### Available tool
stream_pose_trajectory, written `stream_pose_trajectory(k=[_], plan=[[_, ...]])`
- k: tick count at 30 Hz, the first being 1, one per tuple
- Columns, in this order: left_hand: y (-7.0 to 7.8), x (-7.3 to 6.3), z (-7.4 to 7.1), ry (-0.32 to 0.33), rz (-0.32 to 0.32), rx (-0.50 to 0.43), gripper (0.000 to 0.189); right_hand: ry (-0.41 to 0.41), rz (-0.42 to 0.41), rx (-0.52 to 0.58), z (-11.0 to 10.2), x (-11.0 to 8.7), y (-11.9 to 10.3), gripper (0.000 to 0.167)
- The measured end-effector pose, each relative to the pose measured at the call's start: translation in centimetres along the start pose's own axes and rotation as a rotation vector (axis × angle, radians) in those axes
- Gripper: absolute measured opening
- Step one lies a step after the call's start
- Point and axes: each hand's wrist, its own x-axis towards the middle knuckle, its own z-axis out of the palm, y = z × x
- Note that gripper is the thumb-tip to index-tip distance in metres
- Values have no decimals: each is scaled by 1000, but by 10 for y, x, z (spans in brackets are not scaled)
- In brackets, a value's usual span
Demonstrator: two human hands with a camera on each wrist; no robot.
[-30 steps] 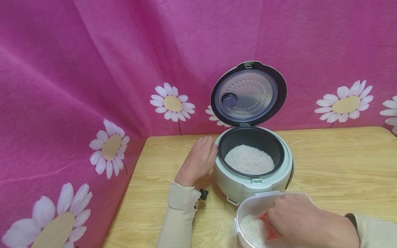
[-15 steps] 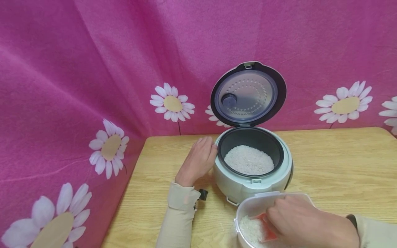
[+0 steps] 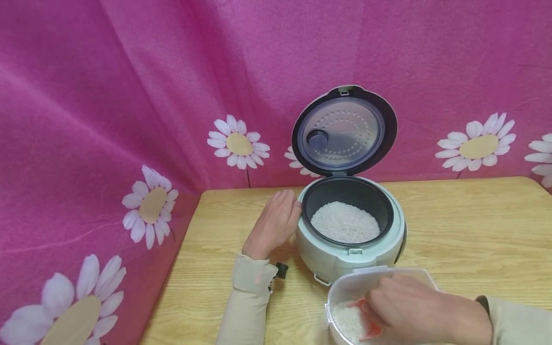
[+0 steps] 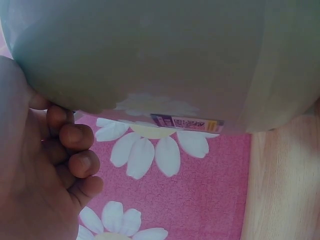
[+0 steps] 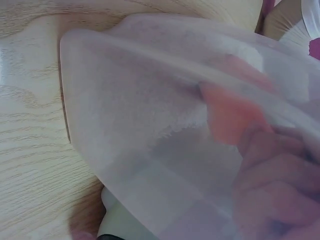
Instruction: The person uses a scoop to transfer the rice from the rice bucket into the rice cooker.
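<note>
My left hand (image 3: 274,223) holds the left side of the pale green rice cooker (image 3: 332,261) at its rim. In the left wrist view the fingers of the left hand (image 4: 60,155) are curled against the cooker's wall (image 4: 165,65). White rice (image 3: 345,223) lies in the dark inner pot, under the raised lid (image 3: 345,134). My right hand (image 3: 414,306) grips a red scoop (image 3: 369,321) inside a translucent container (image 3: 345,287), among the rice (image 3: 348,320) in it. Through the container wall the right wrist view shows the scoop (image 5: 232,115) blurred; the hand hides its handle.
The container stands in front of the cooker on a wooden table (image 3: 465,225). Behind and to the left hangs a pink cloth (image 3: 258,57) with printed daisies. Table surface extends on both sides of the cooker.
The red scoop in my right hand has shifted slightly within the container's rice, first blurred with motion, now steadier. My left hand and the cooker stay in place.
</note>
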Motion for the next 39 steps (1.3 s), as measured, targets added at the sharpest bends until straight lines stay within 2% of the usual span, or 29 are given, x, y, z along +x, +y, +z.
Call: stream_pose_trajectory(k=[5, 12, 21, 25, 31, 39], plan=[[0, -1, -2, -7, -25, -8, 16, 59, -100, -11, 4, 3, 4, 37], [1, -2, 0, -18, -31, -13, 17, -11, -101, 140, 7, 4, 4, 33], [1, -2, 0, -14, -22, -10, 17, -32, -160, 197, 8, 5, 6, 38], [1, -1, 0, -6, -12, -3, 18, -54, -149, 217, 7, 5, 6, 39], [0, -1, 1, 6, -4, 4, 17, -39, -149, 230, 6, 5, 5, 38], [0, -1, 1, 4, -5, -1, 16, -37, -71, 301, 1, 5, 10, 38]])
